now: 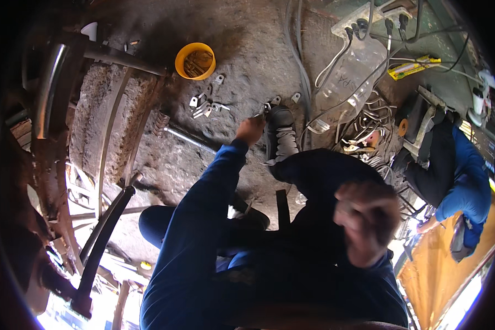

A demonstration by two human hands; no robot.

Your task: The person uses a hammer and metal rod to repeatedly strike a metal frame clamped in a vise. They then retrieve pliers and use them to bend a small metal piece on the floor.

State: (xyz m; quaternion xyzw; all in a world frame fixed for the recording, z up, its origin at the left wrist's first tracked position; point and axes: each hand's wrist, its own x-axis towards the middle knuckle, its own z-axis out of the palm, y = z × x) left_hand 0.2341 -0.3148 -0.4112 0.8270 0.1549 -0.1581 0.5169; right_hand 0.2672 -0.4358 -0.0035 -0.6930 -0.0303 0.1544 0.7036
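The left hand (250, 130), fingers curled (whether pinching anything, I cannot tell), is nearer the holed metal tab (276, 100), ahead-right beyond the laced shoe (282, 131); the blurred right hand's (367, 224) grip is unclear.

The place is a rough metal workshop: small metal tabs (206, 108) lie scattered on a grimy floor (253, 60) near a yellow tub (179, 65), plugs (389, 25) crowd a power strip (347, 22), and bent metal scraps (367, 129) lie heaped. The dim curved frame (52, 88) at left may be machinery.
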